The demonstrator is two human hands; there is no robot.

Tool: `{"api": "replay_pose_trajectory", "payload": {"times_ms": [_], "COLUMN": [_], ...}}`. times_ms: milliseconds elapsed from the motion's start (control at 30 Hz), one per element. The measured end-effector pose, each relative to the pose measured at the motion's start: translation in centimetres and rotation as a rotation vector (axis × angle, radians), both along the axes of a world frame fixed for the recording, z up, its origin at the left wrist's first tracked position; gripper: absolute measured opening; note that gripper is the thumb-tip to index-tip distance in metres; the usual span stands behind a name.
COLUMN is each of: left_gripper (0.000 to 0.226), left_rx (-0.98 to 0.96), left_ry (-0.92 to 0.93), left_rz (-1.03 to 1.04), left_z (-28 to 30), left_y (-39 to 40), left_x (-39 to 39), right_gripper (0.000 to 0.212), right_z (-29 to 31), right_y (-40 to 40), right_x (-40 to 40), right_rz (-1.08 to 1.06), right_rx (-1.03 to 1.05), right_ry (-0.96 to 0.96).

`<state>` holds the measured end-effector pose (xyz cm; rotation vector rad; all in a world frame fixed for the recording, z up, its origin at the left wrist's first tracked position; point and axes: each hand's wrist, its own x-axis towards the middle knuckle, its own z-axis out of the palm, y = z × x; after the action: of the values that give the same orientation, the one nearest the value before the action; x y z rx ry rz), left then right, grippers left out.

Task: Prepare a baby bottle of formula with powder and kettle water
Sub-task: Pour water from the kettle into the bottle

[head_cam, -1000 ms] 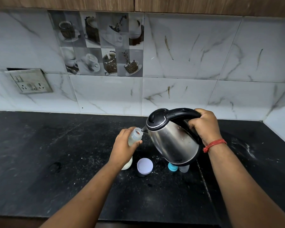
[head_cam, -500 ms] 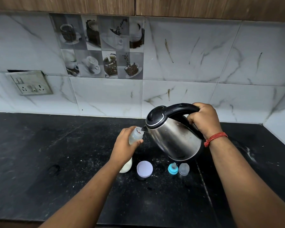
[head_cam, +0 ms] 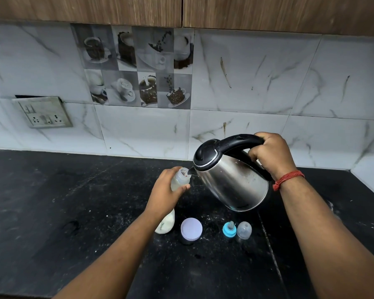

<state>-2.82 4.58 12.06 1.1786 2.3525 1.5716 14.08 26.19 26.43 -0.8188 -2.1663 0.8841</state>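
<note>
My left hand [head_cam: 164,194] grips a clear baby bottle [head_cam: 180,177], tilted, its open mouth up and to the right. The bottle's lower end [head_cam: 165,225] shows milky white below my hand, near the black counter [head_cam: 52,212]. My right hand [head_cam: 270,155] holds the black handle of a steel kettle [head_cam: 233,180], lifted and tipped left. Its spout meets the bottle's mouth. A blue ring with teat [head_cam: 229,229] and a clear cap [head_cam: 244,230] lie on the counter below the kettle.
A round lilac lid [head_cam: 191,229] sits on a small dark container between the bottle's base and the teat. White specks of powder dot the counter. A socket plate [head_cam: 44,112] hangs on the marble-tiled wall at left. Wooden cupboards [head_cam: 181,9] run overhead.
The kettle has risen and its tilt has eased back a little, uncovering the teat ring and clear cap beneath it. My left hand keeps the bottle at the spout.
</note>
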Motion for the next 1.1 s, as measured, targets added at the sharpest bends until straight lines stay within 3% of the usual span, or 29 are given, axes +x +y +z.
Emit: {"api": "replay_pose_trajectory", "payload": {"times_ms": [1100], "left_gripper": [0.054], "left_rx": [-0.021], "left_ry": [-0.017], "left_rz": [0.008], "left_z": [-0.7], "left_y": [2.7], "left_x": [-2.1], "right_gripper": [0.022], "right_z": [-0.4], "right_y": [3.1], "right_x": [-3.0], "right_rz": [-0.015], "right_rx": [-0.028], "right_ry": [-0.034]}}
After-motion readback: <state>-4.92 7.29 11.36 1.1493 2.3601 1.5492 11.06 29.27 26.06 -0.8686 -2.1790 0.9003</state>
